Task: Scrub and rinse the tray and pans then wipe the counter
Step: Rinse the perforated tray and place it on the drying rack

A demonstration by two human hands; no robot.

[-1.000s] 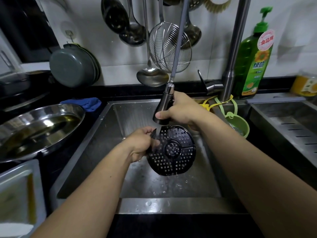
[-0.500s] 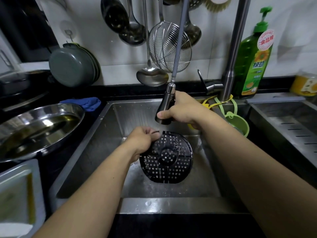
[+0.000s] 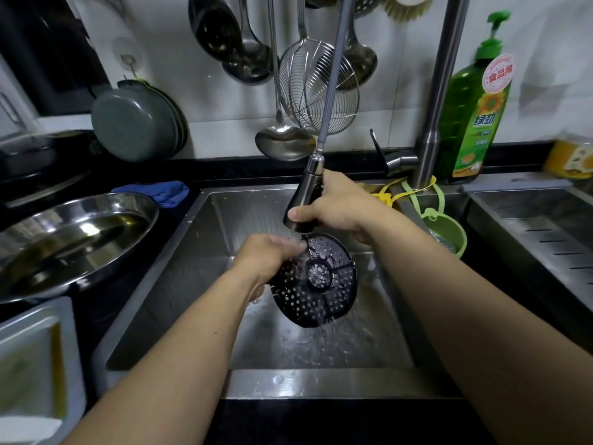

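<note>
Tray rinsed over the sink

Head view: the black perforated tray [image 3: 321, 281] is held tilted above the sink [image 3: 321, 383], its upper-left edge gripped by the left hand [image 3: 268, 256]. The sprayer [image 3: 303, 200], just above it, is clasped by the right hand [image 3: 337, 207].

We see a black tray [image 3: 316, 281] dotted with holes; at two o'clock, a green soap bottle [image 3: 471, 107]; at ten, a blue cloth [image 3: 160, 191].
</note>
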